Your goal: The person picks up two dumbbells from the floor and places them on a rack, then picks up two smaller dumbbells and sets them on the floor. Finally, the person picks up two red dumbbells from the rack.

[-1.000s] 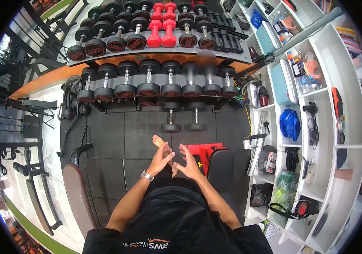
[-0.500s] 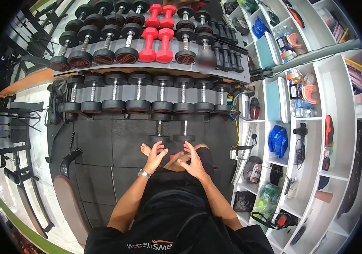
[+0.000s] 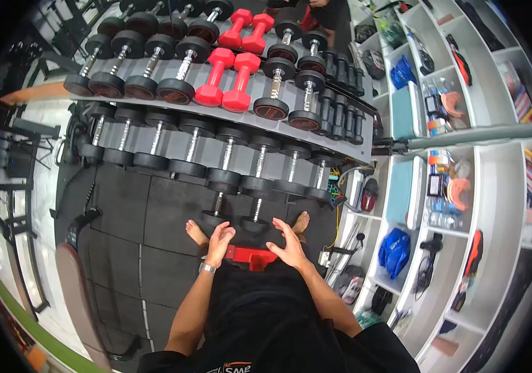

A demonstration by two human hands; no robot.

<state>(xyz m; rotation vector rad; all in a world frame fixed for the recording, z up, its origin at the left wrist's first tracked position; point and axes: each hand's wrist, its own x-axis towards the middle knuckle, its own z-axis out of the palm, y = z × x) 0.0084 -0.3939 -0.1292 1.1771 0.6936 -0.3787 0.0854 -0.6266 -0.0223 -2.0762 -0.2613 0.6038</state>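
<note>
the scene is lit brightly and evenly from overhead, and only soft, short shadows are cast under the dumbbell rack [image 3: 216, 118]. the strongest light is seen on the white shelving [image 3: 496, 205] at the right, where the panels are close to being washed out. small highlights are picked up on the chrome handles of the dumbbells. the black rubber floor [image 3: 154, 217] is rendered dark and flat. heavy fisheye distortion is shown: straight rack rails and shelf edges are bent, and the corners are cut off by a black circular vignette. the centre is held in sharp focus, while slight softness is noted on the left hand [image 3: 219, 239] and right hand [image 3: 291, 245].
</note>
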